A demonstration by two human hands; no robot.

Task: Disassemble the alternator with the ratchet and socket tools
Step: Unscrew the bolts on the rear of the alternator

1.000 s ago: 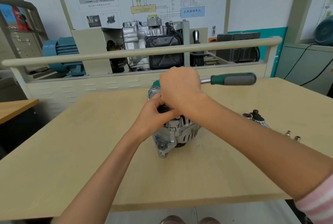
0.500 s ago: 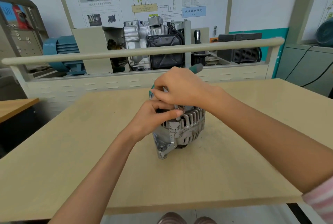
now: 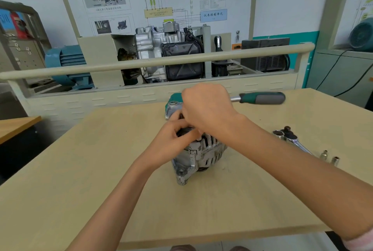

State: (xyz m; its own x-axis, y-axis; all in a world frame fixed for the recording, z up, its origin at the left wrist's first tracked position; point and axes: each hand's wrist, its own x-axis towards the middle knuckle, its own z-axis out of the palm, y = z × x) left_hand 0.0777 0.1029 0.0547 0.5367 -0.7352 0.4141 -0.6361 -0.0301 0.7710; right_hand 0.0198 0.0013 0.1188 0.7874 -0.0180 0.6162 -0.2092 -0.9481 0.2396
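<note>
A silver alternator (image 3: pixel 201 154) stands on the wooden table (image 3: pixel 80 180), its finned housing facing me. My left hand (image 3: pixel 173 137) grips its upper part, fingers curled over the dark top. My right hand (image 3: pixel 205 107) holds a ratchet (image 3: pixel 262 98) near its head, right above the alternator. The ratchet's green and grey handle sticks out level to the right. The socket and the fastener under my right hand are hidden.
A second chrome ratchet (image 3: pixel 290 137) lies on the table to the right, with two small sockets (image 3: pixel 329 158) standing beyond it. Behind the table runs a beige rail (image 3: pixel 141 63) in front of a training stand with an engine.
The ratchet handle swung from the right to pointing away from me, then back to the right. My left hand stayed on the alternator.
</note>
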